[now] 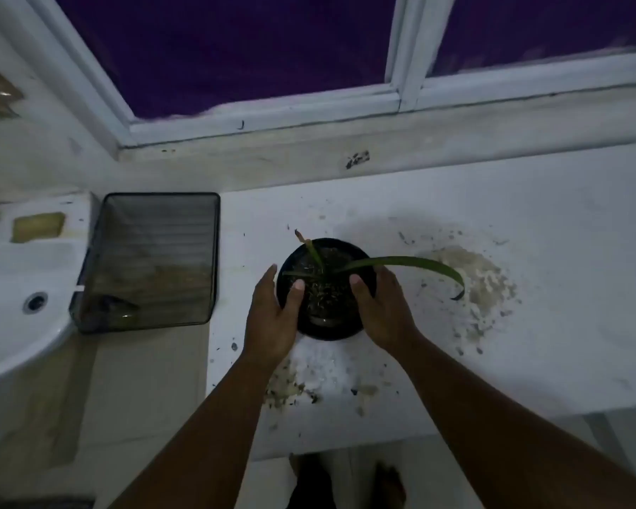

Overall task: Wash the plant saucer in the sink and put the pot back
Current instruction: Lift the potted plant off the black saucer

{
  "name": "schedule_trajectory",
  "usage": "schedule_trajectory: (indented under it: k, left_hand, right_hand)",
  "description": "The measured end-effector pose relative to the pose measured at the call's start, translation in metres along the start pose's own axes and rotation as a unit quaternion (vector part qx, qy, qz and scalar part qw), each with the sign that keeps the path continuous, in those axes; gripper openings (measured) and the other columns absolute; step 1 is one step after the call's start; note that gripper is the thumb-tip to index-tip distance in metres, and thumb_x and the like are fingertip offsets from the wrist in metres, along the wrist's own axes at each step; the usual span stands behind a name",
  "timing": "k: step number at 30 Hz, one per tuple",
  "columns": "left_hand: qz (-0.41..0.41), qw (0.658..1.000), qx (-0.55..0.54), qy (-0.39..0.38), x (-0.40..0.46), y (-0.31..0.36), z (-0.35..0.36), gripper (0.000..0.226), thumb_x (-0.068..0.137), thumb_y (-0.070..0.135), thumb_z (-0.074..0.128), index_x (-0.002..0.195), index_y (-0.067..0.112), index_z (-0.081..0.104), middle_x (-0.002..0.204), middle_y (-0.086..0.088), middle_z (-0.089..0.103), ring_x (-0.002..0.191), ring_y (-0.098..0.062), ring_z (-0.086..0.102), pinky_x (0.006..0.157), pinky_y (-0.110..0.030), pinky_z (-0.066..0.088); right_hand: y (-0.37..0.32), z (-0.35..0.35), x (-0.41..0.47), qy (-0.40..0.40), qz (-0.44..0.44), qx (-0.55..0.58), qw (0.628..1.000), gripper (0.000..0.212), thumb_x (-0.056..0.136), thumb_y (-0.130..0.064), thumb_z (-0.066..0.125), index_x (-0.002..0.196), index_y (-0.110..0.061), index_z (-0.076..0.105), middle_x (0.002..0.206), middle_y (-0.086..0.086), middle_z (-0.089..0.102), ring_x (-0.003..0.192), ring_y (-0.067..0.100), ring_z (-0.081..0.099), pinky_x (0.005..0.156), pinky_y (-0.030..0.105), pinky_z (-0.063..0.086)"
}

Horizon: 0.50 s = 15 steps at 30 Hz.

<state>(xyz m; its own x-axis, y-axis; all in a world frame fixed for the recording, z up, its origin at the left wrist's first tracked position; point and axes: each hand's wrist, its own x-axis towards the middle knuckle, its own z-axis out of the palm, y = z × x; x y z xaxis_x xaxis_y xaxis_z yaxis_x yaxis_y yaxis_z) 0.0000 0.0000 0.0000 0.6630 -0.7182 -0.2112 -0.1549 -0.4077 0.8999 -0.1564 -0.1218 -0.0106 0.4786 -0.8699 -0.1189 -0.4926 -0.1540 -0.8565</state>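
Note:
A black round plant pot (pixel 325 288) with dark soil and a long green leaf (pixel 412 264) stands on the white counter (pixel 529 325) below the window. My left hand (pixel 272 317) grips the pot's left side, thumb over the rim. My right hand (pixel 382 310) grips its right side, thumb also over the rim. The white sink (pixel 15 306) with its drain (pixel 35 302) is at the far left. I cannot make out a separate saucer under the pot.
A dark transparent rectangular tray (pixel 151 262) lies between sink and counter. A yellowish soap bar (pixel 37 226) sits on the sink ledge. Soil crumbs and a pale stain ring (pixel 481 284) mark the counter right of the pot. The window sill (pixel 346 156) runs behind.

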Motion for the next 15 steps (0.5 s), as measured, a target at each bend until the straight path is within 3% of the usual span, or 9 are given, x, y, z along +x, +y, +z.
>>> schedule_trajectory:
  k: [2,5,7,10,13,15]
  left_hand:
    - [0.012,1.000,0.001,-0.011,0.013,-0.003,0.003,0.069,0.098,0.058,0.053,0.158,0.030,0.031,0.151,0.016,0.038,0.144,-0.010,0.036,0.121,-0.040,0.034]
    - [0.031,0.998,0.000,-0.050,0.032,-0.012,0.010,0.052,0.101,0.058,0.049,0.147,0.035,0.042,0.145,0.018,0.046,0.139,-0.012,0.047,0.116,-0.038,0.041]
    - [0.039,0.997,-0.004,-0.060,0.040,-0.018,0.013,0.053,0.101,0.062,0.046,0.145,0.033,0.048,0.142,0.012,0.055,0.133,-0.011,0.052,0.112,-0.042,0.046]
    - [0.047,0.996,-0.015,-0.075,0.046,-0.023,0.013,0.054,0.102,0.059,0.043,0.149,0.032,0.045,0.141,0.012,0.057,0.132,-0.005,0.052,0.112,-0.034,0.045]
    - [0.044,0.996,-0.017,-0.081,0.046,-0.020,0.011,0.045,0.105,0.052,0.042,0.146,0.035,0.044,0.135,0.024,0.053,0.126,0.010,0.049,0.107,-0.014,0.039]
    - [0.032,0.996,-0.019,-0.083,0.045,-0.016,0.010,0.044,0.103,0.051,0.041,0.145,0.042,0.036,0.132,0.031,0.048,0.119,0.020,0.046,0.099,-0.002,0.033]
  right_hand:
    - [-0.002,0.006,0.006,0.020,0.016,0.021,0.999,0.059,0.099,-0.063,0.044,0.134,-0.017,0.056,0.127,-0.001,0.062,0.122,0.018,0.058,0.103,0.044,0.051]
    - [-0.002,0.012,0.012,0.022,0.032,0.024,0.999,0.051,0.106,-0.040,0.049,0.149,-0.013,0.044,0.132,-0.012,0.045,0.128,0.007,0.044,0.107,0.025,0.034]
    - [-0.002,0.016,0.016,0.023,0.039,0.024,0.999,0.050,0.107,-0.034,0.048,0.152,-0.013,0.042,0.130,-0.012,0.044,0.126,0.003,0.040,0.105,0.021,0.031]
    - [0.004,0.025,0.022,0.019,0.044,0.016,0.999,0.057,0.108,-0.040,0.044,0.157,-0.012,0.033,0.145,-0.007,0.044,0.135,0.006,0.038,0.113,0.028,0.031]
    - [0.009,0.033,0.027,0.017,0.057,0.021,0.998,0.063,0.108,-0.043,0.041,0.161,-0.016,0.025,0.162,0.003,0.036,0.149,0.017,0.032,0.123,0.043,0.028]
    - [0.006,0.035,0.031,0.024,0.059,0.037,0.997,0.060,0.108,-0.042,0.042,0.161,-0.018,0.025,0.162,0.004,0.037,0.149,0.018,0.033,0.123,0.044,0.029]
